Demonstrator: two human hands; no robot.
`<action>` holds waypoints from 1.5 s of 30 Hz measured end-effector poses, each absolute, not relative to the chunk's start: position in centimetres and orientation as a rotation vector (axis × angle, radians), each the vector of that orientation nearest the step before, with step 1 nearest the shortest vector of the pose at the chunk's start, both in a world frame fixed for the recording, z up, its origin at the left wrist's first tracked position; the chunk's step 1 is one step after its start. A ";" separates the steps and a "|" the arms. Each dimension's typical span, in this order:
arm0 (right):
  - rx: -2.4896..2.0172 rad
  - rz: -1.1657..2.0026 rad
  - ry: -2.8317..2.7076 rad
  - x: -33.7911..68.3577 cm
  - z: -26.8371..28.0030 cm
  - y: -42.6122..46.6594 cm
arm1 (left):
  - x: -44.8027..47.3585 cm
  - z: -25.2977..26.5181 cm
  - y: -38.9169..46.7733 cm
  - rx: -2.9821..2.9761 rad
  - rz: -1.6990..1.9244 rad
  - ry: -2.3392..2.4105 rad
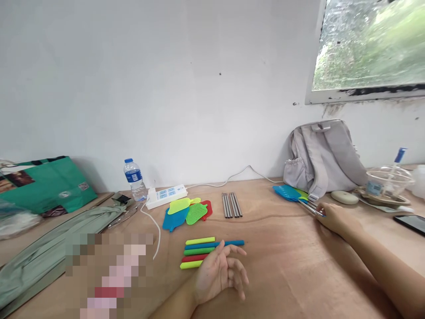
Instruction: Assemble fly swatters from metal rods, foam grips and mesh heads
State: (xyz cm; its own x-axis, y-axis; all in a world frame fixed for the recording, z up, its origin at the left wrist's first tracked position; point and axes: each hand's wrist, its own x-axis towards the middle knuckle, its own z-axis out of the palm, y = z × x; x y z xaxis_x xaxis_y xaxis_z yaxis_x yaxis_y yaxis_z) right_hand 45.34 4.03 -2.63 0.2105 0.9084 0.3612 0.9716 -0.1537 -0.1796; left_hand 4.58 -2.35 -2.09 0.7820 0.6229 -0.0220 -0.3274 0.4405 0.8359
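My left hand (222, 274) is palm up above the table with its fingers apart, loosely curled and holding nothing. Beside and partly behind it lie several plastic tubes, among them a blue tube (234, 243), a green tube (198, 251) and a yellow tube (200, 241). At the right, my right hand (334, 219) closes around the metal rods of a fly swatter (287, 193) with a blue head. A green head shows partly under the blue one. Behind the tubes is a pile of loose swatter heads (196, 213), blue, yellow, green and red. Several metal rods (231, 205) lie side by side.
A power strip (168, 196) and a water bottle (134, 180) stand near the wall. A grey backpack (327, 155) leans there, with a plastic cup (381, 186) and a phone (411, 223) to its right. A green bag (49, 186) and folded grey-green cloth (59, 243) occupy the left.
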 end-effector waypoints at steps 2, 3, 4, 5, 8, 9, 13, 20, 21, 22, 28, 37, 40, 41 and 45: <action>-2.095 -0.294 -1.749 44.0 -2.0 3.8 | 4.6 -2.1 -2.4 0.951 0.609 0.349; -2.057 -0.319 -1.761 43.0 -1.8 3.7 | 4.6 -2.1 -2.5 0.955 0.620 0.350; -2.002 -0.338 -1.777 41.8 -1.6 3.5 | 4.6 -2.2 -2.5 0.965 0.634 0.353; -1.939 -0.334 -1.808 40.3 -1.4 3.4 | 4.5 -2.2 -2.5 0.979 0.649 0.357; -1.802 -0.237 -1.951 34.9 -1.6 2.5 | 4.4 -2.3 -2.5 1.054 0.683 0.369; -1.774 -0.191 -1.984 33.1 -1.8 2.1 | 4.3 -2.4 -2.5 1.089 0.688 0.378; -1.491 -0.028 -2.295 28.2 -2.7 0.6 | 3.8 -2.3 -2.6 1.288 0.687 0.505; -1.398 0.035 -2.395 29.7 -3.0 1.1 | 3.2 -0.1 -3.9 2.285 0.727 0.795; -1.405 0.038 -2.370 30.1 -2.9 1.3 | 3.2 0.2 -4.1 2.452 0.719 0.771; -1.415 0.041 -2.340 30.4 -2.9 1.6 | 3.1 0.4 -4.2 2.585 0.711 0.741; -1.432 0.121 -2.208 30.4 -3.1 1.7 | 2.5 0.2 -3.4 2.727 0.932 0.919; -1.375 0.309 -2.086 26.1 -3.7 5.1 | 2.2 0.0 -1.3 2.602 0.941 1.562; -1.375 0.297 -2.085 24.9 -3.3 7.1 | 2.2 -0.2 -1.3 2.588 0.895 1.586; -1.375 0.295 -2.086 24.6 -3.1 7.6 | 2.3 -0.3 -1.4 2.592 0.888 1.583; -1.397 0.312 -2.115 24.2 -2.7 8.5 | 2.7 -0.7 -1.4 2.624 0.816 1.538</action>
State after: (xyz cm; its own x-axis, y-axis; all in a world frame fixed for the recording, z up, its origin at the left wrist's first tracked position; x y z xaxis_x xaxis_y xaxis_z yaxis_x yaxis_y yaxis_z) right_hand 24.23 8.52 -2.73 -0.2837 0.8977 0.3372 0.7622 0.4245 -0.4888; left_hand 2.66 -1.41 -0.68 0.3888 0.8121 0.4351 0.8157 -0.5230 0.2472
